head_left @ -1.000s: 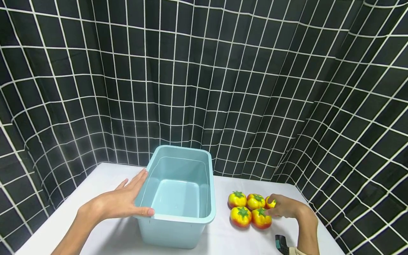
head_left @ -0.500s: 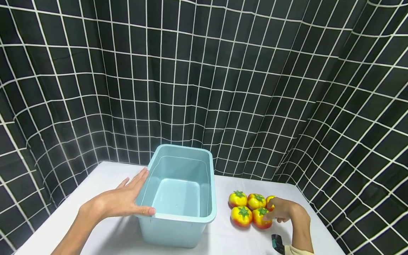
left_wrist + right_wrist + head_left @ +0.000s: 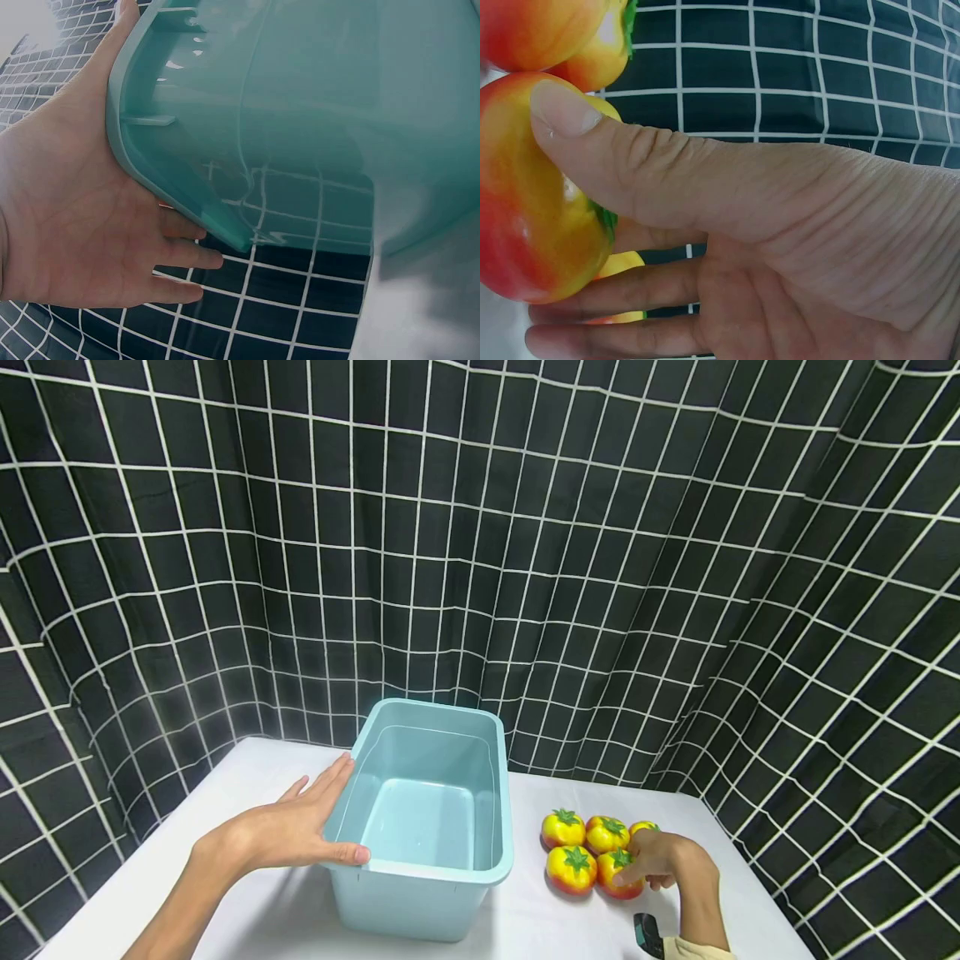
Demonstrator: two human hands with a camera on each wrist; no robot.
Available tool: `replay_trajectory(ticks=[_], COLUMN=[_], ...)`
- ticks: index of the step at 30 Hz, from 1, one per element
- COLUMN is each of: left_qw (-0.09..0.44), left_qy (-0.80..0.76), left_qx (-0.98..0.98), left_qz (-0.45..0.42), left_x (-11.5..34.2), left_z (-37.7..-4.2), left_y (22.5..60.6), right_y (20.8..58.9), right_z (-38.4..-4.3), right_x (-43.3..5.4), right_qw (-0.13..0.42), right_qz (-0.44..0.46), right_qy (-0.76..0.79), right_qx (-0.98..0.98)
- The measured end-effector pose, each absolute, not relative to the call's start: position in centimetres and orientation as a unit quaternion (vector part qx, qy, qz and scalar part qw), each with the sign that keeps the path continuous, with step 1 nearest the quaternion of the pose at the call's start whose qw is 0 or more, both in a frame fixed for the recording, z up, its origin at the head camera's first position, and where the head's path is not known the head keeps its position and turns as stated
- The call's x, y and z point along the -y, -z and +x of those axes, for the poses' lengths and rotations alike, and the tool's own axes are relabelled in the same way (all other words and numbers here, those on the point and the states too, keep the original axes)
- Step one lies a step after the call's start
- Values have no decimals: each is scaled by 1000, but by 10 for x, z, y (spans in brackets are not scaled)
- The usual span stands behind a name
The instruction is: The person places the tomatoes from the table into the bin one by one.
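A light blue plastic tub [image 3: 420, 906] stands on the white table with nothing inside. My left hand [image 3: 277, 835] rests on its near left corner, thumb along the front rim and straight fingers against the left rim; in the left wrist view the palm [image 3: 82, 210] lies against the outside of the rim. Several red-and-yellow tomatoes with green leafy tops sit together right of the tub. My right hand [image 3: 663, 853] holds the front right tomato [image 3: 532, 202] at its right side, thumb on its near face and index finger partly hidden behind it. The tomato at the back right [image 3: 643, 827] is partly covered by that hand.
The front left tomato [image 3: 572, 870] and two back ones, left [image 3: 562, 829] and middle [image 3: 607, 835], touch or nearly touch their neighbours. A black curtain with a white grid [image 3: 450, 568] encloses the table [image 3: 540, 935]. A dark band [image 3: 648, 935] shows at my right wrist.
My right hand has shifted left and nearer, from beside the back right tomato onto the front right one. The whole view drifted slightly. My left hand stays on the tub.
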State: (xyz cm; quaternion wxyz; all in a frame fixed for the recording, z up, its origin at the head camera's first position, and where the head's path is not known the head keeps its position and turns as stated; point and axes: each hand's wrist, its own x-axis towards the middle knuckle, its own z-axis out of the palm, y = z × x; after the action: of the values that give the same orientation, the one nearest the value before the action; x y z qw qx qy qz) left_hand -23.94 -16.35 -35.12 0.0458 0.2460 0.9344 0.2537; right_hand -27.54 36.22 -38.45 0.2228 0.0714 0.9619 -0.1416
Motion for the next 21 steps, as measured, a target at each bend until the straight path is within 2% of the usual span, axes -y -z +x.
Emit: replay_trajectory(ticks=[14, 21], left_qw=[46, 50], left_qy=[-253, -254], left_qx=[-935, -935], left_qz=[245, 243], left_x=[163, 163], left_z=[-240, -240], left_y=[351, 350], right_y=[393, 392], right_z=[-280, -280], right_x=[-363, -364], right_qw=[223, 218], right_qz=[68, 99], right_qy=[112, 151], right_qx=[-966, -959])
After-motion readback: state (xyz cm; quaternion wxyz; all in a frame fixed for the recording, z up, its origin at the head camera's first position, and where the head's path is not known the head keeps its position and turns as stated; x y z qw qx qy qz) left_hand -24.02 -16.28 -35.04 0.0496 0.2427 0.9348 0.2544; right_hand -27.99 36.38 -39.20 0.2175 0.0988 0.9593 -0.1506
